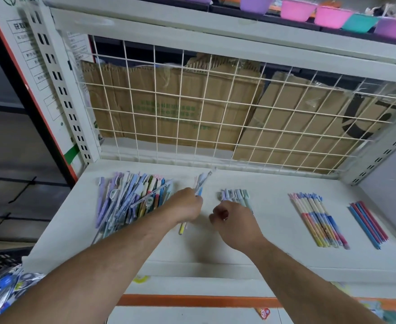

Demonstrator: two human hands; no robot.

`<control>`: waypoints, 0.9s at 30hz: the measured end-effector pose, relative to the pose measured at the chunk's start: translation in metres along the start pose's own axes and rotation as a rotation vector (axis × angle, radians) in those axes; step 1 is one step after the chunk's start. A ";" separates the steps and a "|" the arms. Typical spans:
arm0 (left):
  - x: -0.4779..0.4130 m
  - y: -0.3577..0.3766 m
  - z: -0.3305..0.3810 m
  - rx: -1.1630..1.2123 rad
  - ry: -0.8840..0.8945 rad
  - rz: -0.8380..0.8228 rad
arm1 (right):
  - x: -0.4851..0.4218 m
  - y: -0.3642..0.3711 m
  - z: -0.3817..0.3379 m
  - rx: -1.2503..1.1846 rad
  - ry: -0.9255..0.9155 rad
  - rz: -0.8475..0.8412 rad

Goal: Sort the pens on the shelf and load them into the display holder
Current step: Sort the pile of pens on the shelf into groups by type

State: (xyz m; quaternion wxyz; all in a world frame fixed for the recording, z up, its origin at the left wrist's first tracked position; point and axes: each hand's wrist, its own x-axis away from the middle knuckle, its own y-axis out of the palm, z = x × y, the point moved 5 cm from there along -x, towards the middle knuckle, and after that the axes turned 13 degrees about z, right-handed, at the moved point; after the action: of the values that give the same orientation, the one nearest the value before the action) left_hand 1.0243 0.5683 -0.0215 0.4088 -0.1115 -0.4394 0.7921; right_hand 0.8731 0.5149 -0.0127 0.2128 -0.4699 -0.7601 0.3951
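Several pens [201, 183] are gripped in the left hand's [187, 204] fingers: sorting is underway, and next they need laying beside matching ones. Whether the right hand [230, 222] holds anything cannot be told.

On the shelf [274, 230] lie 4 pen groups [318, 220], plus 2 hands [187, 204], 6 bowls [330, 17], 2 cardboard sheets [169, 108].

Pastel pens [131, 202] lie grouped on the shelf [274, 244].

Even bright light, motion blur, wide-angle bowing
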 end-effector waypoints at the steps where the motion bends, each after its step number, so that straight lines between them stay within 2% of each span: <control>1: 0.003 0.002 0.001 0.209 -0.052 -0.032 | -0.001 -0.001 -0.001 -0.071 0.046 -0.001; 5: 0.016 0.012 0.000 0.770 -0.240 -0.188 | -0.003 -0.004 -0.006 -0.289 0.192 0.010; 9: 0.018 0.014 0.002 1.018 -0.327 -0.227 | -0.001 -0.004 -0.008 -0.384 0.261 0.012; 18: 0.026 0.033 0.020 0.950 -0.191 -0.295 | 0.007 -0.016 0.008 -0.514 0.289 0.097; 27: 0.050 0.072 0.089 0.944 -0.119 -0.468 | 0.004 -0.063 0.070 -0.582 0.380 0.219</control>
State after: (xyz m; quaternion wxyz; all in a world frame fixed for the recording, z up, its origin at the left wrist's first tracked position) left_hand 0.9047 0.5320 -0.0168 0.5547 0.2309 -0.0705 0.7962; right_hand 0.7881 0.4749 -0.0048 0.1641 -0.6543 -0.7329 0.0883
